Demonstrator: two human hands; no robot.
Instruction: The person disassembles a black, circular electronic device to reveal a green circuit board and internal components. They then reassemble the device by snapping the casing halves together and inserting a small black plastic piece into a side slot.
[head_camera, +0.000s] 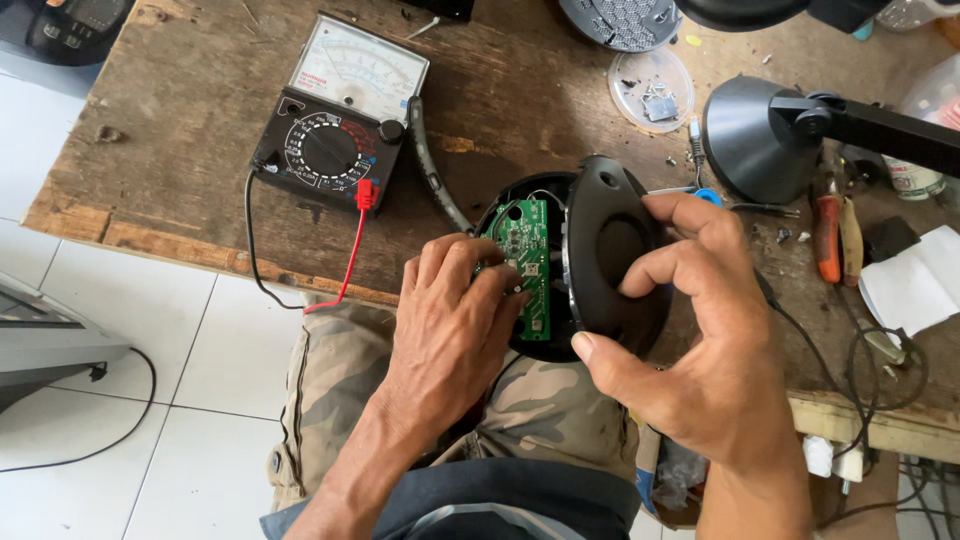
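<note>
Left hand (450, 320) fingertips are pressing closed against the green circuit board (528, 262) while the right hand (690, 330) is gripping the tilted black cover (605, 250), leaving the round housing (545, 345) open over the lap at the wooden bench (180, 170) edge, the analogue multimeter (335, 115) crowding nearby.

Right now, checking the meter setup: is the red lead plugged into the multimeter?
Yes, the red lead sits plugged into the multimeter at its lower right corner.

Bright, even daylight; soft shadows beneath the hands (450, 330); sharp focus throughout; slight wide-angle bowing at the table (180, 160) edges
</note>
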